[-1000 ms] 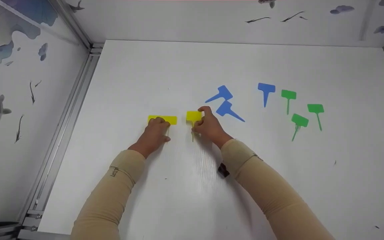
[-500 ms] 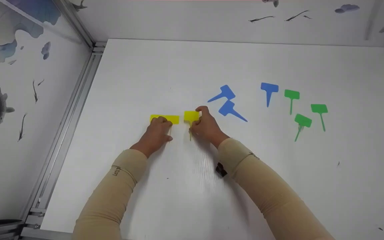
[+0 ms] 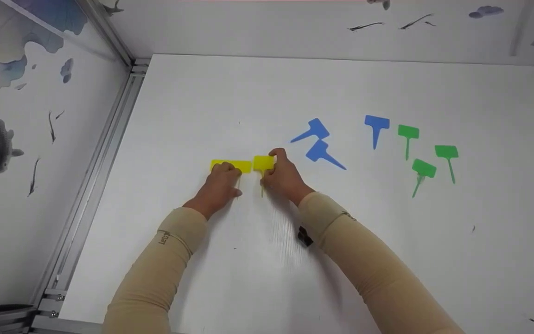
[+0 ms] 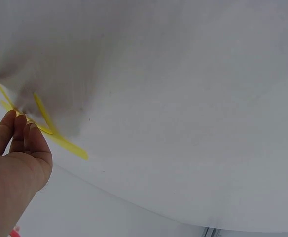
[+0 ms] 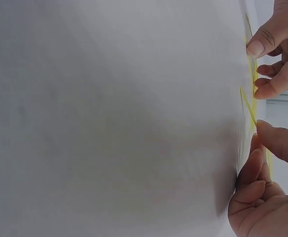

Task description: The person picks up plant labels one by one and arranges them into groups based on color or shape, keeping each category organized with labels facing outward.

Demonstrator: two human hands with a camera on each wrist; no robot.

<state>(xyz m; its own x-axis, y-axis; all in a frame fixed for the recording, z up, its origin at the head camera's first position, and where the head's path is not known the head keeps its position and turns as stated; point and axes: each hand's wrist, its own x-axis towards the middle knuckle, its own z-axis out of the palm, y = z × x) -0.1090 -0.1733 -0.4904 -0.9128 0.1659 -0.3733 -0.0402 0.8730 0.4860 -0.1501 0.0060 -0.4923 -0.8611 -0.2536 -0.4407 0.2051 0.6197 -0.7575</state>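
Observation:
Toward the middle of the white table lie yellow T-shaped plant labels. My left hand [image 3: 217, 188] holds down a yellow plant label strip [image 3: 245, 167], fingertips on its head and thumb beside a thin stem. That strip looks about twice as wide as the single yellow plant label [image 3: 262, 162] on its right. My right hand [image 3: 285, 176] pinches this single label, index finger at the head's upper right corner and thumb by the stem. A narrow gap separates the two yellow heads. In the right wrist view, the right thumb [image 5: 282, 143] meets a yellow stem [image 5: 247, 106].
Two blue plant labels lie right of my hands, an upper one [image 3: 317, 128] and a lower one [image 3: 318, 150]. Farther right are another blue label [image 3: 377, 123] and several green labels [image 3: 423, 168]. A small black object [image 3: 305, 236] shows by my right sleeve. Patterned walls border the table [image 3: 193, 102].
My right hand has slid left with its yellow label, narrowing the gap to the strip. My left hand stays on the strip. The head view has shifted slightly.

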